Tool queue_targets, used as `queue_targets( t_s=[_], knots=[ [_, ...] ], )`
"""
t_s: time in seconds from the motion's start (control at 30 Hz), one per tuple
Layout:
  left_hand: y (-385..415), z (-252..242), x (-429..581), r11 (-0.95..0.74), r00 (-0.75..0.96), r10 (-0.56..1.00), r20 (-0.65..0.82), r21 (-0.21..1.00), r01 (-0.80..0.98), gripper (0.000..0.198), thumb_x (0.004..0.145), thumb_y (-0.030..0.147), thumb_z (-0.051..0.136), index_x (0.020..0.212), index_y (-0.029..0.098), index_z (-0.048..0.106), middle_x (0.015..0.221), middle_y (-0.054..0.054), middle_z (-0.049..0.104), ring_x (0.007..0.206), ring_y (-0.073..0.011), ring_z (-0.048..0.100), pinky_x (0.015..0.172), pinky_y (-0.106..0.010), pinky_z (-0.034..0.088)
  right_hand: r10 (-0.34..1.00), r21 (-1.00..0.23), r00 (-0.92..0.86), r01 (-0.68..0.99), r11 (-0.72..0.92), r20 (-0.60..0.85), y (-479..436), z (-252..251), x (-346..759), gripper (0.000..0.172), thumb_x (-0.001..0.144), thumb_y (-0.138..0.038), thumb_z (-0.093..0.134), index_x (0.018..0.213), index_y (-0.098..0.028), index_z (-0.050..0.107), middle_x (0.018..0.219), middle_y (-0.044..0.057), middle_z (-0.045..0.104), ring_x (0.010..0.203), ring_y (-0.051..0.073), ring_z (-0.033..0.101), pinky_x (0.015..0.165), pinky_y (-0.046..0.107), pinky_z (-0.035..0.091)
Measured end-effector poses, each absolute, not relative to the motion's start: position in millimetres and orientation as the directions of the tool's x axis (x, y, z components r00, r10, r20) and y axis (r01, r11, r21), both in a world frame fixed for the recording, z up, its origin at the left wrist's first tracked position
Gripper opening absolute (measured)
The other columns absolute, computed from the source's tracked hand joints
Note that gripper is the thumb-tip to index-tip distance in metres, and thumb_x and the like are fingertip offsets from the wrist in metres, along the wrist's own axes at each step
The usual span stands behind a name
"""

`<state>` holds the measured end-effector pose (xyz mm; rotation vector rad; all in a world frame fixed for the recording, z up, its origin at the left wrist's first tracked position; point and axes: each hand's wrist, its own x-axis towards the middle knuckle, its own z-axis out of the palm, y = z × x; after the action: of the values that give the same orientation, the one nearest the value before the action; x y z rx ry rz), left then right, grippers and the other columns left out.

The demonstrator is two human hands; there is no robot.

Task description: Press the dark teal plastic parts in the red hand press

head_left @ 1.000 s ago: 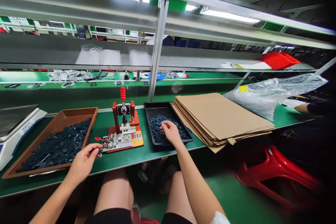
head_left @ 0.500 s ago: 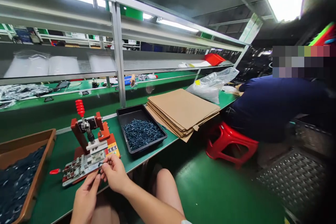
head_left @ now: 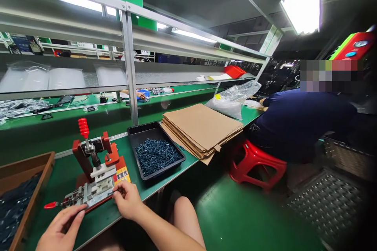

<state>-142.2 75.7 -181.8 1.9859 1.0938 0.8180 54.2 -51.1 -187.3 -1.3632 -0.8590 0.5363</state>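
A toggle clamp press fixture (head_left: 98, 178), red-brown with a red upright handle, stands on the green bench in front of me. My right hand (head_left: 128, 200) pinches a small dark part (head_left: 111, 193) at the right front edge of the fixture's metal bed. Thumb and fingertips of my left hand (head_left: 63, 225) come together at the bed's front left edge; what they hold, if anything, is too small to make out. Right of the fixture, a black tray (head_left: 160, 174) holds a heap of small dark blue pieces (head_left: 156, 155).
At the left is a brown bin (head_left: 35, 200) of dark parts. Stacked cardboard sheets (head_left: 203, 125) lie beyond the tray, with a clear plastic bag (head_left: 229, 106) behind. A co-worker in dark blue (head_left: 312, 113) sits on a red stool (head_left: 259, 164) at right. A metal shelf post (head_left: 129, 66) rises behind the bench.
My hands were together in front of the fixture; they are now apart. The left has moved left along the bed's front edge, while the right stays at its right end. The view has shifted slightly.
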Motion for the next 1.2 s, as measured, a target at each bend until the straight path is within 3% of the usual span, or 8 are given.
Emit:
queue_targets(
  t_s=[0.13, 0.27, 0.33, 0.5, 0.67, 0.87, 1.03, 1.2],
  knots=[
    [87.6, -156.0, -141.0, -0.332, 0.397, 0.906, 0.148, 0.83, 0.448, 0.051, 0.076, 0.059, 0.059, 0.112, 0.027, 0.074, 0.086, -0.002, 0.08, 0.087, -0.0247, 0.078, 0.074, -0.029, 0.063, 0.8, -0.988, 0.583, 0.022, 0.155, 0.139, -48.4, -193.7, 55.0, 0.012, 0.08, -0.02, 0.062, 0.092, -0.02, 0.066, 0.068, -0.003, 0.064, 0.055, 0.011, 0.06, 0.056, 0.023, 0.046],
    [84.4, -123.5, -132.5, -0.401, 0.42, 0.896, 0.146, 0.67, 0.624, 0.042, 0.076, 0.059, 0.06, 0.101, 0.031, 0.08, 0.065, 0.002, 0.074, 0.053, -0.0185, 0.067, 0.051, -0.025, 0.054, 0.813, -0.983, 0.577, -0.088, 0.161, 0.081, -44.3, -195.4, 56.9, 0.015, 0.081, -0.026, 0.065, 0.094, -0.02, 0.064, 0.069, -0.003, 0.064, 0.052, 0.01, 0.058, 0.051, 0.021, 0.045],
    [82.8, -113.9, -128.1, -0.456, 0.464, 0.871, 0.162, 0.617, 0.641, 0.04, 0.079, 0.058, 0.058, 0.097, 0.031, 0.081, 0.061, 0.002, 0.072, 0.048, -0.017, 0.063, 0.048, -0.025, 0.05, 0.815, -0.983, 0.576, -0.104, 0.152, 0.065, -43.7, -195.4, 57.7, 0.016, 0.08, -0.029, 0.067, 0.093, -0.02, 0.063, 0.067, -0.004, 0.062, 0.05, 0.01, 0.057, 0.049, 0.021, 0.044],
    [93.1, -114.7, -115.4, -0.652, 0.588, 0.747, 0.312, 0.517, 0.554, 0.039, 0.085, 0.054, 0.053, 0.094, 0.031, 0.082, 0.095, -0.002, 0.081, 0.076, -0.0199, 0.074, 0.063, -0.026, 0.056, 0.812, -0.986, 0.578, -0.068, 0.152, 0.085, -45.8, -194.2, 57.9, 0.021, 0.08, -0.036, 0.068, 0.092, -0.019, 0.062, 0.067, -0.004, 0.061, 0.051, 0.01, 0.057, 0.05, 0.021, 0.044],
    [114.2, -128.9, -100.4, -0.781, 0.645, 0.62, 0.447, 0.436, 0.448, 0.045, 0.085, 0.055, 0.048, 0.089, 0.024, 0.079, 0.097, -0.009, 0.08, 0.099, -0.0292, 0.072, 0.091, -0.039, 0.058, 0.804, -0.988, 0.587, -0.043, 0.145, 0.093, -47.6, -192.5, 56.9, 0.023, 0.08, -0.039, 0.07, 0.091, -0.02, 0.063, 0.067, -0.004, 0.061, 0.052, 0.01, 0.057, 0.052, 0.022, 0.044],
    [124.2, -146.7, -87.4, -0.835, 0.695, 0.545, 0.47, 0.379, 0.399, 0.041, 0.089, 0.049, 0.045, 0.089, 0.022, 0.076, 0.098, -0.011, 0.079, 0.1, -0.0309, 0.071, 0.091, -0.042, 0.057, 0.803, -0.988, 0.586, -0.029, 0.152, 0.107, -48.7, -191.3, 57.1, 0.026, 0.078, -0.043, 0.071, 0.088, -0.021, 0.061, 0.069, -0.003, 0.062, 0.052, 0.012, 0.057, 0.056, 0.025, 0.047],
    [117.5, -150.8, -88.4, -0.822, 0.66, 0.565, 0.495, 0.41, 0.396, 0.041, 0.09, 0.05, 0.045, 0.09, 0.022, 0.075, 0.099, -0.011, 0.079, 0.101, -0.0304, 0.072, 0.094, -0.04, 0.056, 0.801, -0.988, 0.587, -0.014, 0.157, 0.118, -48.6, -193.2, 58.0, 0.029, 0.079, -0.046, 0.07, 0.089, -0.021, 0.061, 0.068, -0.003, 0.061, 0.052, 0.012, 0.056, 0.054, 0.025, 0.045],
    [104.4, -138.0, -92.3, -0.745, 0.552, 0.667, 0.5, 0.468, 0.476, 0.05, 0.089, 0.056, 0.045, 0.107, 0.022, 0.077, 0.101, -0.009, 0.08, 0.095, -0.0288, 0.074, 0.086, -0.035, 0.057, 0.799, -0.984, 0.586, -0.019, 0.178, 0.134, -48.7, -194.6, 57.9, 0.026, 0.081, -0.043, 0.068, 0.09, -0.021, 0.061, 0.068, -0.002, 0.062, 0.053, 0.012, 0.056, 0.054, 0.024, 0.044]
  ],
)
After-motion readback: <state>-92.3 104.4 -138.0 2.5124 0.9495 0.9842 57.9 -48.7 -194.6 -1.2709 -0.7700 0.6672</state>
